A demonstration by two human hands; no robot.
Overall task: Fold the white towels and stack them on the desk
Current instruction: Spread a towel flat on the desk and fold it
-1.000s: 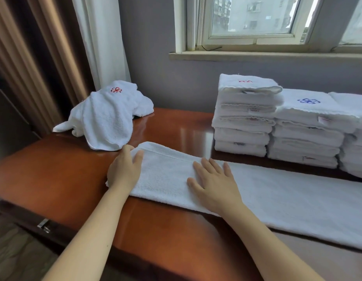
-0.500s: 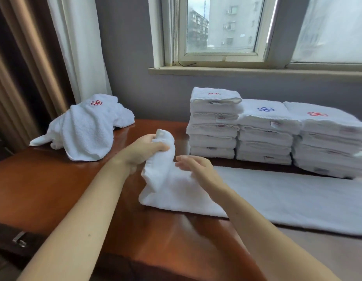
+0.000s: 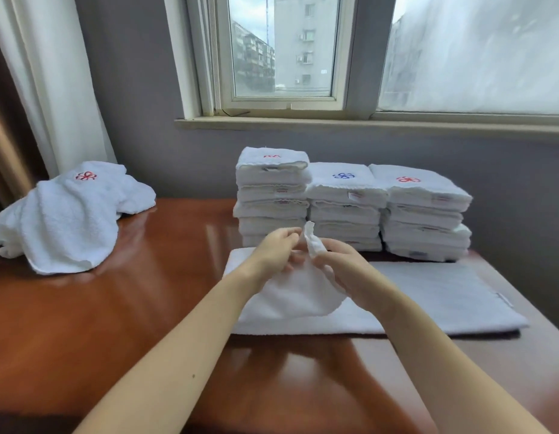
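Towel [image 3: 428, 296] lies as a long strip on the desk [image 3: 115, 324], just before three stacks [image 3: 344, 198] of folded ones, with its left end lifted. The left hand [image 3: 271, 249] and right hand [image 3: 340, 261], close together, both pinch that end. The crosswise fold looks just begun; next, the end wants carrying right and laying edge on edge. No container shows; a rumpled pile [image 3: 68, 220] waits at left.

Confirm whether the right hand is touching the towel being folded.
Touching. The head view shows the right hand pinching the lifted end of the towel.
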